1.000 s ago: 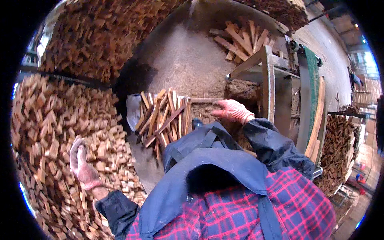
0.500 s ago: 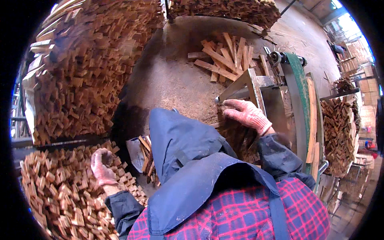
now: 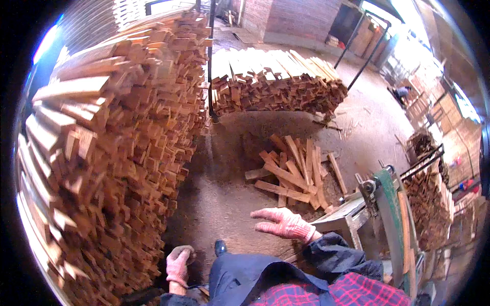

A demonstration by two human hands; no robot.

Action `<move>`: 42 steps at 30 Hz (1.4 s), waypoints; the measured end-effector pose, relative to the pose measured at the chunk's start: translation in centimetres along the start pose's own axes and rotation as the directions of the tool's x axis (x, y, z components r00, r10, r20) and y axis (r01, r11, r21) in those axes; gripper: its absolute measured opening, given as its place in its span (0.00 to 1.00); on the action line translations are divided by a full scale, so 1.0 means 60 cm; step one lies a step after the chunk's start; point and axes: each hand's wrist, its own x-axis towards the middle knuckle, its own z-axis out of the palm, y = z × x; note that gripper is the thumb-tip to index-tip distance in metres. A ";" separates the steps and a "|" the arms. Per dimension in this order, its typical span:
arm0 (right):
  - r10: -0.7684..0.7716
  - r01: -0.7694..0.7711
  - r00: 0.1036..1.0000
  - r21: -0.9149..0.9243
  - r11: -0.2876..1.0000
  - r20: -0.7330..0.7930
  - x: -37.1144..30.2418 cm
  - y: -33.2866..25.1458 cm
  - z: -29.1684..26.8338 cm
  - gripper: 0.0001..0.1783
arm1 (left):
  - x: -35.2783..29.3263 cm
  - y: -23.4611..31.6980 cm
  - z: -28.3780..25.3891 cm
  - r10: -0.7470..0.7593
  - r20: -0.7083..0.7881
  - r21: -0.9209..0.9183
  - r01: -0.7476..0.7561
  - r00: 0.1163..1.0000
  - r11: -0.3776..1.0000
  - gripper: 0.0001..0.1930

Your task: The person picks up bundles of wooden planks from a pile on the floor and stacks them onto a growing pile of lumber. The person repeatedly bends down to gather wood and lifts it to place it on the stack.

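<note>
My right hand [image 3: 283,224], in a pinkish knit work glove, is held out over the floor with its fingers stretched and nothing in it. Just beyond it lies a loose heap of wooden slats [image 3: 288,176], apart from the fingers. My left hand [image 3: 179,262], gloved alike with greyed fingertips, hangs low beside the big stack of wooden slats [image 3: 122,178]. Its fingers are loosely curved, and no object shows in them. A belt machine [image 3: 390,204] with a green belt stands to the right of my right arm, a long slat [image 3: 406,229] lying along it.
A lower stack of slats [image 3: 278,92] sits in a dark metal frame [image 3: 211,66] ahead. More stacked wood [image 3: 429,204] stands at the far right. The machine's metal table [image 3: 342,217] juts out near my right forearm. A brick wall [image 3: 296,23] rises at the back.
My view has tilted up, bringing the far stack and wall into sight. My left hand has moved right, away from above the near-left wood blocks. My right hand now reaches forward, fingers straighter.
</note>
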 end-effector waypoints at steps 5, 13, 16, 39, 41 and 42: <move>0.060 -0.028 0.983 0.183 0.983 -0.172 0.057 -0.007 -0.083 0.25 | 0.159 0.143 0.099 0.134 0.216 0.172 -0.173 0.967 0.970 0.09; 0.506 -0.396 0.815 0.366 0.842 -0.282 0.021 0.149 -0.130 0.23 | 0.344 0.171 0.291 -0.066 0.397 0.187 -0.011 0.915 0.982 0.16; 0.753 -0.620 0.658 0.564 0.545 -0.003 0.042 0.212 -0.154 0.29 | 0.366 0.170 0.384 -0.206 0.392 0.313 0.081 0.897 0.946 0.14; 0.864 -0.772 0.480 0.395 0.498 -0.152 0.258 0.892 -0.232 0.33 | 0.695 0.001 0.758 -0.761 0.316 0.736 0.359 0.567 0.574 0.18; 0.907 -0.883 0.415 0.208 0.421 -0.071 0.284 1.035 -0.223 0.34 | 0.712 -0.080 0.727 -0.787 0.270 0.684 0.465 0.554 0.562 0.18; 0.905 -0.906 0.386 0.112 0.408 -0.178 0.291 1.107 -0.212 0.36 | 0.718 -0.111 0.716 -0.794 0.253 0.681 0.481 0.553 0.552 0.18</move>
